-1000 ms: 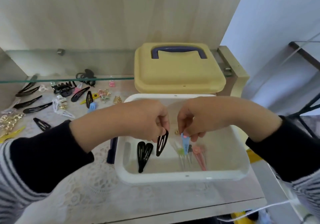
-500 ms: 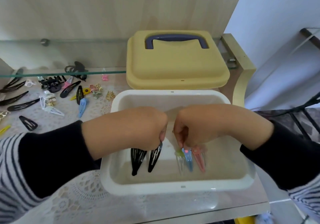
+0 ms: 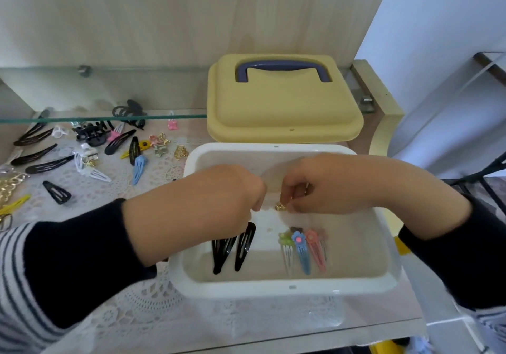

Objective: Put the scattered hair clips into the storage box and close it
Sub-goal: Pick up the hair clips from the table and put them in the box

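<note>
The white storage box [image 3: 292, 288] stands open on the lace-covered table, its yellow lid [image 3: 282, 115] with a blue handle lying behind it. Inside lie black snap clips [image 3: 244, 247] on the left and several coloured flower clips [image 3: 302, 252] on the right. My left hand [image 3: 216, 205] hovers over the box's left part with its fingers curled, and nothing shows in them. My right hand [image 3: 325, 186] is over the box's middle and pinches a small gold clip [image 3: 279, 206] at its fingertips. Many scattered clips remain on the table to the left, among them a blue snap clip [image 3: 138, 168].
A glass shelf edge [image 3: 104, 118] crosses above the scattered clips. Black claw clips [image 3: 93, 134], long black clips [image 3: 41, 161], a gold chain [image 3: 9, 186] and a yellow clip [image 3: 13, 205] lie left. A wooden wall stands behind; the table edge drops off at right.
The black clip from my left hand and the blue flower clip from my right hand now lie in the box. Both hands have lifted, and the right one now pinches a gold clip.
</note>
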{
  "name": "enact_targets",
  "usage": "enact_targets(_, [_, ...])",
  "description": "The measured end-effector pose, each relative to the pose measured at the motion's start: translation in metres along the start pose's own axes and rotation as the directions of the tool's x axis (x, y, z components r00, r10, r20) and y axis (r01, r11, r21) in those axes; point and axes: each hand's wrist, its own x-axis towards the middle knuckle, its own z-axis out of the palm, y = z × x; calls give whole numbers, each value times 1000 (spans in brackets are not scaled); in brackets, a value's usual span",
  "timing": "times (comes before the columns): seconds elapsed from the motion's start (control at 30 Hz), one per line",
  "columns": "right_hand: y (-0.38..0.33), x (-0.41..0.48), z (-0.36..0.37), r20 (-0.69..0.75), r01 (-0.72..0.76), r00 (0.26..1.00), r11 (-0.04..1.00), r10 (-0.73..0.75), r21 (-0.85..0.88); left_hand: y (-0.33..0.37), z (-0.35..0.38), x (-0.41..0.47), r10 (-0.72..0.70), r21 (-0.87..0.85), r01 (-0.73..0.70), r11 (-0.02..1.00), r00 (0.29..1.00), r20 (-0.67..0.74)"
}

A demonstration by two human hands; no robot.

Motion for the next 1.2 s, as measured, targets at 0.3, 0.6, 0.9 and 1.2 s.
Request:
enact_targets(0.3, [-26, -21, -6, -373, 73, 927, 964, 29, 256, -18, -2, -49, 157, -2, -231, 973, 666, -730])
enact_targets(0.6, [-111, -4, 4, -844, 384, 531, 866, 78, 321, -75, 22, -91, -240, -277, -83, 957, 305, -922])
enact_targets(0.9, [-223, 54, 35, -971, 379, 233, 924, -53, 40, -151, 83, -114, -530, -535, 49, 843, 238, -814])
enact_targets(1.2, [-232, 147, 90, -929, 138, 367, 986, 39, 96, -185, 139, -106, -583, -438, 412, 799, 353, -731])
